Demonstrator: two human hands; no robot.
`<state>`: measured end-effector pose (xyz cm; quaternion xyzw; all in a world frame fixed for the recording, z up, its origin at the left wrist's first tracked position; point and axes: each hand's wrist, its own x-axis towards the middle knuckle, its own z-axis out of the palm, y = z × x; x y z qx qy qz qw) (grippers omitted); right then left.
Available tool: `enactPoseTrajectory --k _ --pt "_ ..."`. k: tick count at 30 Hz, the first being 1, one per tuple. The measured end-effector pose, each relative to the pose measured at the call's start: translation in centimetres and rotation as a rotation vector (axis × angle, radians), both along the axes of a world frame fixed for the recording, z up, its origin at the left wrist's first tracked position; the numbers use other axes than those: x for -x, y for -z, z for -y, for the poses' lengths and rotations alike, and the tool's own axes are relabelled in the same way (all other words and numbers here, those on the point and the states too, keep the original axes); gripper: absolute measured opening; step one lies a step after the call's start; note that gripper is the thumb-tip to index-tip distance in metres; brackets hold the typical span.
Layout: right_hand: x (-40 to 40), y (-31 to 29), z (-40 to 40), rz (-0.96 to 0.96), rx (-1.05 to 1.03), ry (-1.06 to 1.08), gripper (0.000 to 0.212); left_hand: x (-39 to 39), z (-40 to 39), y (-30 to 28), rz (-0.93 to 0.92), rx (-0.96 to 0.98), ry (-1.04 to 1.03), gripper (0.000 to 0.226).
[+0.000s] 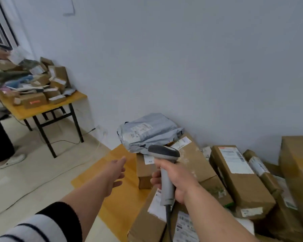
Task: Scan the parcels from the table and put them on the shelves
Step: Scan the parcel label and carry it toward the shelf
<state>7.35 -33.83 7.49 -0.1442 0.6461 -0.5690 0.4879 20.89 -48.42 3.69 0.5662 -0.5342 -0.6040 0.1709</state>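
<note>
Reaching: the left hand point(115, 173) is stretched out ahead with fingers spread loosely and nothing in it.
Right hand point(175, 179): wrapped tight round the grip of a grey scanner point(164, 163), whose head is tipped forward toward the pile and whose cable hangs down from the grip.
Likely target: a grey poly mailer point(147, 131), judging by where the empty hand and the scanner head are both aimed.
Where it lies: on top of a brown box point(191, 158) at the near end of the wooden table point(119, 198), close to the wall, with more cardboard parcels packed to its right.
Key relation: the mailer sits ahead and a little to the right of the open left hand, and just beyond the scanner head. The two are near but apart. The left hand is the free one and looks like the one to take it.
Long axis: the mailer runs roughly left to right along the wall, rising slightly toward the far right. Its near left end droops over the box edge toward the left hand.
Label: a white slip faces up and toward us on its top side, so the scanner may read it without a turn, though the print is too blurred to judge.
Other table point(42, 109): well off to the left, heaped with small boxes.
Someone else: a dark trouser leg and pale shoe point(12, 159) stand beside it.
Shelves: none in view from here.
</note>
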Motion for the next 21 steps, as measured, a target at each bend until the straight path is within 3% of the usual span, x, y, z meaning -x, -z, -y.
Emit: enactPoseTrajectory --k 8,15,21 --pt "0.4 1.7 10.3 0.059 -0.071 0.186 0.022 3.8 14.3 2.2 0.025 -0.128 0.065 0.075" --pt "1.4 3.3 13.3 0.041 -0.141 0.209 0.027 7.5 18.4 5.2 -0.026 -0.272 0.05 0.099" --pt "2.2 4.0 13.8 0.051 -0.176 0.226 0.024 9.8 19.8 7.8 -0.167 -0.505 -0.009 0.096"
